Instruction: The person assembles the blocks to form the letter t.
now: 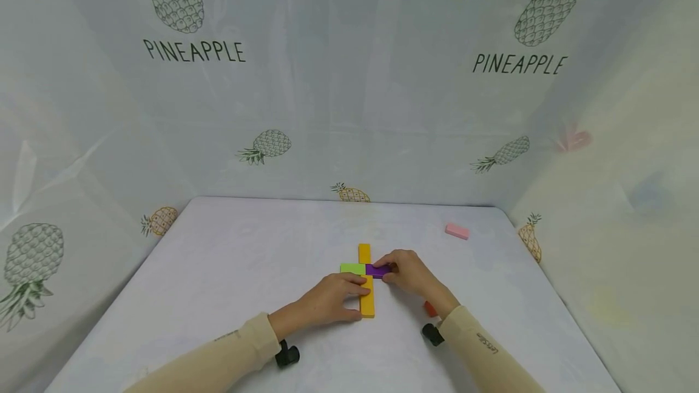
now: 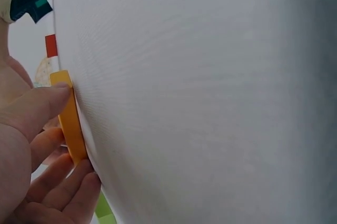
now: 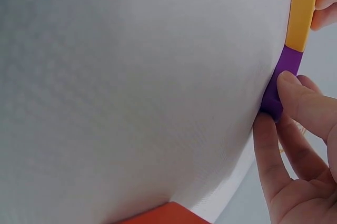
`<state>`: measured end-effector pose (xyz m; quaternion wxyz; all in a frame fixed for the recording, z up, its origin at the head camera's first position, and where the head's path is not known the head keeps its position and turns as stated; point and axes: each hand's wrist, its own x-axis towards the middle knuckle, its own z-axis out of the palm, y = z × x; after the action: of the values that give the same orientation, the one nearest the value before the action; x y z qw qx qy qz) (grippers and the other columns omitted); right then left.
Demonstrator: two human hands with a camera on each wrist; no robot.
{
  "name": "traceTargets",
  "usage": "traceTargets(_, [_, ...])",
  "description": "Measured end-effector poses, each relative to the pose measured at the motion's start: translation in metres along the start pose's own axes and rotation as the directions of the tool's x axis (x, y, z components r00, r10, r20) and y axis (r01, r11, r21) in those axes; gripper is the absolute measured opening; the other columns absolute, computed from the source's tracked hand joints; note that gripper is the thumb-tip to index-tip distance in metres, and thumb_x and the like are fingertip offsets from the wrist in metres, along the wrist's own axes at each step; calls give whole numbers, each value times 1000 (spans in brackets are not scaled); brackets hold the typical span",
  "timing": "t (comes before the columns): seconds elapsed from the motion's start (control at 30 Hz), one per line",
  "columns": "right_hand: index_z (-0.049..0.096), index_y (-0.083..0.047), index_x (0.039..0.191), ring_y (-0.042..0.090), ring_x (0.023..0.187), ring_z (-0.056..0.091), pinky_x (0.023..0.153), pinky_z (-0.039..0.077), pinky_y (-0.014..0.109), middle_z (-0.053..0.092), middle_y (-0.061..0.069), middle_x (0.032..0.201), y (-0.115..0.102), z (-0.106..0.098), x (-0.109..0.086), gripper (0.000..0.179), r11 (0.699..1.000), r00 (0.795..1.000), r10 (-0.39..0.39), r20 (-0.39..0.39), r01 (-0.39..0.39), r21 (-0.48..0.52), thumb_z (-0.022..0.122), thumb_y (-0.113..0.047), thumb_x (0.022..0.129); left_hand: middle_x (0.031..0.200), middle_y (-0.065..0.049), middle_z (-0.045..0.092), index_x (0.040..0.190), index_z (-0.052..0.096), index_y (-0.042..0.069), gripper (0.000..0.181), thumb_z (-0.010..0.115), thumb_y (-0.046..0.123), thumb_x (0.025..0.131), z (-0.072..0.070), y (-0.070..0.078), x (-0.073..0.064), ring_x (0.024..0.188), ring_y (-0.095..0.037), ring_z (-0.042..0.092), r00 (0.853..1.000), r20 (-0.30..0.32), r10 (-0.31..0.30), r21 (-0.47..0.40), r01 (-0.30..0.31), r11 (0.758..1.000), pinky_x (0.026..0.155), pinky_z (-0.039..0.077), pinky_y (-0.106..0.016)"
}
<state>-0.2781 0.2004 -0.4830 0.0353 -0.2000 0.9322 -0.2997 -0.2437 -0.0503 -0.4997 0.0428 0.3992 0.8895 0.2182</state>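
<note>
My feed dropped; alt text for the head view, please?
The left hand grips the near yellow block, the right hand pinches the purple block; with a green block and far yellow block they form a cross. A pink block and red block lie to the right.

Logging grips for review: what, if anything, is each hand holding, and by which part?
Left hand: the near yellow block, spanned lengthwise near both ends. Right hand: the purple block, pinched at its right end.
</note>
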Motion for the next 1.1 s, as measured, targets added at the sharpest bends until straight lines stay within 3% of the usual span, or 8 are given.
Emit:
traceTargets(0.37, [82, -16, 120, 17, 93, 60, 88, 56, 34, 75, 0, 110, 2, -4, -2, 30, 1000, 1000, 7, 23, -7, -2, 81, -4, 92, 149, 3, 63, 137, 74, 18, 51, 87, 37, 91, 2, -2, 1, 139, -14, 58, 1000, -10, 5, 14, -5, 1000, 116, 49, -40])
traceTargets(0.7, [77, -14, 130, 27, 110, 66, 97, 60, 48, 73, 3, 121, 5, -15, -14, 39, 999, 999, -36, 32, 37, -18, 85, -13, 92, 149, 3, 64, 137, 74, 19, 52, 86, 38, 91, 0, -1, 1, 138, -15, 59, 1000, 0, 0, 18, 0, 1000, 115, 49, -42])
traceTargets(0.93, [73, -12, 136, 33, 128, 61, 100, 59, 51, 66, 10, 137, 4, -30, -27, 45, 995, 999, -41, 11, 42, -94, 85, -15, 92, 148, 1, 65, 137, 74, 18, 51, 87, 37, 91, 0, -2, -1, 137, -16, 60, 1000, -12, 18, 8, -17, 1000, 114, 50, -43])
traceTargets(1.1, [71, -12, 138, 36, 131, 60, 101, 58, 53, 64, 12, 141, 6, -42, -39, 47, 992, 999, -46, 4, 46, -117, 84, -15, 92, 149, 2, 64, 137, 74, 17, 51, 87, 36, 91, -1, 0, -1, 138, -17, 59, 1000, -7, 7, -11, -7, 1000, 115, 49, -44])
